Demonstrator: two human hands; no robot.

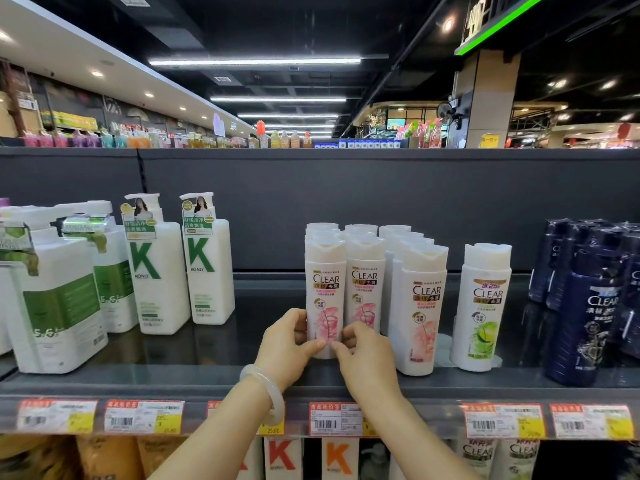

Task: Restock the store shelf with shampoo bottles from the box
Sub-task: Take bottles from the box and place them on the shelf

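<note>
Both hands on a pink Clear bottle at the shelf front

Nearest, the shelf edge; just past it the left hand and right hand clasp the base of the pink shampoo bottle, upright, heading its row; right of it the lime-label bottle, left the K pump bottles

white K pump bottles: 2 | lime-label Clear bottle: 1 | price tags on shelf edge: 6 | hands: 2
</note>
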